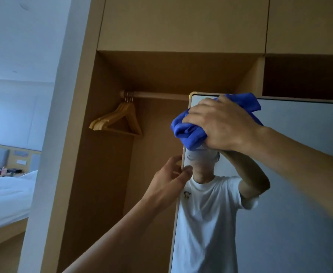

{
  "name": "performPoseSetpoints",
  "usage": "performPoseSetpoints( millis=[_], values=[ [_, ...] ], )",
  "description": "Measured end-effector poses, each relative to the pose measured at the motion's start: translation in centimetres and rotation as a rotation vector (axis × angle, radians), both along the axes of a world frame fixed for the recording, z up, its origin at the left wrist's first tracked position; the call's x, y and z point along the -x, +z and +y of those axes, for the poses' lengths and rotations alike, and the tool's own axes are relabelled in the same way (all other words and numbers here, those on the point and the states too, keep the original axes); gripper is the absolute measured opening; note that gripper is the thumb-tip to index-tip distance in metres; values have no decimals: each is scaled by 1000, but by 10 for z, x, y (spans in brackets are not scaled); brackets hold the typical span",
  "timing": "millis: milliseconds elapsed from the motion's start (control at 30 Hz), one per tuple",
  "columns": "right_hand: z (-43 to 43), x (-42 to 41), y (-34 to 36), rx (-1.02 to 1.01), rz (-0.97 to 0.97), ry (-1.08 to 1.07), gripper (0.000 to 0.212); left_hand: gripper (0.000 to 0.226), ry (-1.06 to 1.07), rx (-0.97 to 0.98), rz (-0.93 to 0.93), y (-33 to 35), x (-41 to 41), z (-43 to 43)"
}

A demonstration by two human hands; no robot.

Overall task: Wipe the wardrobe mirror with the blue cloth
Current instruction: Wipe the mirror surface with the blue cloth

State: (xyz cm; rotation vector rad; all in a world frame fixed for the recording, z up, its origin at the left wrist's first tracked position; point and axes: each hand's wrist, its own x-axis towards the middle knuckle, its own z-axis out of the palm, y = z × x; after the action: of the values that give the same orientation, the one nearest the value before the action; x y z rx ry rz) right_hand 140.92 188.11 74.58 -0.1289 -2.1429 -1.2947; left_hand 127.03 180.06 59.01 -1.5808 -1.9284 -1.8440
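Head view looks up at a wooden wardrobe point(181, 22) w/ a tall mirror point(299, 146) standing at its open middle section. Right hand point(222, 125) is closed around a bunched blue cloth point(189, 133) and presses it against the mirror glass near the top left corner; part of the cloth sticks out above the knuckles, part hangs out below the fingers at the left. Left hand point(171, 178) is lower, at the left edge of the mirror, approx. at the middle of the picture: thumb lies on the front of the glass, fingers curl behind the frame, so it pinches the edge. Mirror frame is thin, gold colour, w/ rounded corners. The glass reflects a person in a white T-shirt w/ one arm raised (the reflection of the cloth hand is mostly hidden by the real hand). Inside the wardrobe, left of the mirror, a rail point(157, 94) carries several wooden hangers point(120, 121), close together at the left end. Far left, beyond a white wall edge, a bed point(6, 198) w/ white sheets.
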Motion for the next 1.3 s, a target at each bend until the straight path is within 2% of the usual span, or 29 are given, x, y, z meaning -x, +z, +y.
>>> performPoseSetpoints(
  millis=[233, 500, 667, 833, 1000, 1133, 1300],
  values=[
    [-8, 2, -25, -124, -72, -79, 34, 53, 2, 27, -12, -23, -10, -7],
    [-31, 14, -10, -243, 24, -93, 21, 62, -21, 32, -31, -52, -18, -11],
    [-33, 16, -20, -187, -10, -90, 25, 59, -12, 36, -22, -66, -18, -11],
    [-27, 13, -71, -158, -171, -82, 20, 38, 17, 32, -59, -79, -16, -6],
    [-26, 12, -116, -155, -266, -64, 17, 35, 16, 34, -56, -94, -20, -7],
    [-28, 10, -119, -158, -271, -64, 17, 48, -16, 47, -102, -107, -23, -10],
    [-34, 14, -100, -173, -179, -85, 18, 32, -17, 39, -134, -121, -24, -10]
  ],
)
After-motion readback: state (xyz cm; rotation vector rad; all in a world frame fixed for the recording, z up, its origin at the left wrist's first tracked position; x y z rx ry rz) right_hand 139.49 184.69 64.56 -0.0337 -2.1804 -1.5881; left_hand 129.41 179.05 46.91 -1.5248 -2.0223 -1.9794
